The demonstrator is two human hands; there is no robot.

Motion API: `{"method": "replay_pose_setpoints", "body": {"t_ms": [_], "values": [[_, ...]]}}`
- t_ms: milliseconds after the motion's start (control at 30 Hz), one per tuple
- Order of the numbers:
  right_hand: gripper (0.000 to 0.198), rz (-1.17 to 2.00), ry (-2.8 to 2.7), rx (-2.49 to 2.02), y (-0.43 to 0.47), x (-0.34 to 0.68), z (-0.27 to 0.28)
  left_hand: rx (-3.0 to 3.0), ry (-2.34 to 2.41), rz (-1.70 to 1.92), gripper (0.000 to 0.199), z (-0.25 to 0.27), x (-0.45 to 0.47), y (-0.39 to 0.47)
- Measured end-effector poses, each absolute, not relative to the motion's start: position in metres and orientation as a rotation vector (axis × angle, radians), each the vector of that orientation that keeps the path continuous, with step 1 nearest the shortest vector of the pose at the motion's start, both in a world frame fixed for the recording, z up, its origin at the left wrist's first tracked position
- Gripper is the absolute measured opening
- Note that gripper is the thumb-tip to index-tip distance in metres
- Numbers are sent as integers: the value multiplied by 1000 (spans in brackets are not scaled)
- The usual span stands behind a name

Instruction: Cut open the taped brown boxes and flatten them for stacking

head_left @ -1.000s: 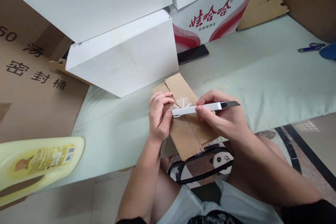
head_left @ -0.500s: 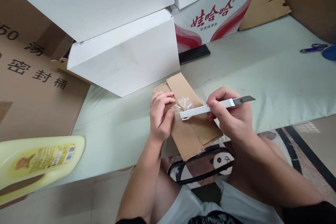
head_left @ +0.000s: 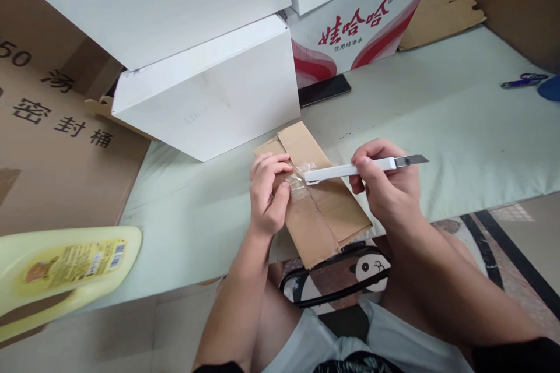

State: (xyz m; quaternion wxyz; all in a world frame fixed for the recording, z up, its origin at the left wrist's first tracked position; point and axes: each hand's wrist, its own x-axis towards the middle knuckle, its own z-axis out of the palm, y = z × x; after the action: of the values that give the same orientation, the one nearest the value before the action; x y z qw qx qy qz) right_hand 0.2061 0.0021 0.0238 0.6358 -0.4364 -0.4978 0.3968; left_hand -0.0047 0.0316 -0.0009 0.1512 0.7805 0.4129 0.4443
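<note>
A small, flat brown cardboard box [head_left: 341, 204] lies at a slant on the table, overhanging its near edge. Crumpled clear tape [head_left: 296, 185] is stuck across its middle seam. My left hand [head_left: 269, 195] grips the box's left side, fingers bent over the top and thumb beside the tape. A white utility knife [head_left: 335, 172] is pinched in my right hand [head_left: 387, 180], which is closed above the box's right side. Its bare blade [head_left: 412, 160] points right, away from the box. The handle's blunt end hovers over or touches the tape; I cannot tell which.
White boxes [head_left: 210, 93] are stacked behind the work, with a black phone [head_left: 326, 90] at their foot. A pale yellow jug [head_left: 70, 268] lies at the left, by a large carton [head_left: 56, 145]. Blue-handled scissors [head_left: 522, 81] lie far right on the green tablecloth [head_left: 459, 116].
My right hand has risen slightly and shifted right with the utility knife, and the handle's blunt end has moved up along the tape. My left hand and the box have stayed put.
</note>
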Motion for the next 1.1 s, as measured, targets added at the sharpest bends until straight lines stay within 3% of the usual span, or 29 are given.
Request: {"method": "replay_pose_setpoints", "body": {"t_ms": [267,500,767,867,1000,1100], "values": [[34,850,-946,-1077,6,205,27,2230,1155,1299,17,-2,-5,33],[28,812,-866,-1013,12,210,19,2224,1124,1330,17,-2,-4,33],[26,887,-692,-1196,40,213,-27,2235,1166,1304,16,-3,-4,33],[24,883,-988,-1377,39,218,-38,2250,1149,1318,16,-3,-5,33],[29,547,-1673,-1687,35,225,-50,2272,1181,1288,17,-4,-6,33],[34,458,-1854,-1836,37,227,-62,2266,1193,1280,18,-4,-6,33]]}}
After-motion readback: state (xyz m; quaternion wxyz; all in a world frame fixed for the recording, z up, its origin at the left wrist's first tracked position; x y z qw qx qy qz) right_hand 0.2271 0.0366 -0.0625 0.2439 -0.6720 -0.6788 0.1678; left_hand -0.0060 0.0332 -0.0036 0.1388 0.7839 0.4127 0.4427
